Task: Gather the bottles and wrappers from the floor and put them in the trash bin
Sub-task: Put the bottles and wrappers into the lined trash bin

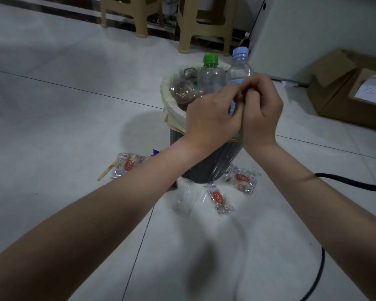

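Note:
A dark ribbed trash bin [206, 168] with a pale yellow liner [172, 101] stands on the tiled floor. Inside it a green-capped bottle [211, 76] and a blue-capped bottle [239, 68] stand upright, and a third bottle [181, 92] lies bottom-up. My left hand [211, 116] and my right hand [262, 109] are pressed together over the bin, fingers curled around the blue-capped bottle's body. Candy wrappers lie at the bin's foot: one on the left [127, 165], one in front [220, 198], one on the right [241, 179]. A clear plastic bag [185, 196] lies beside them.
A wooden stick [106, 171] lies by the left wrapper. A black cable [352, 182] runs across the floor on the right. An open cardboard box [345, 90] sits at the right, and two beige plastic stools [195, 25] stand behind the bin.

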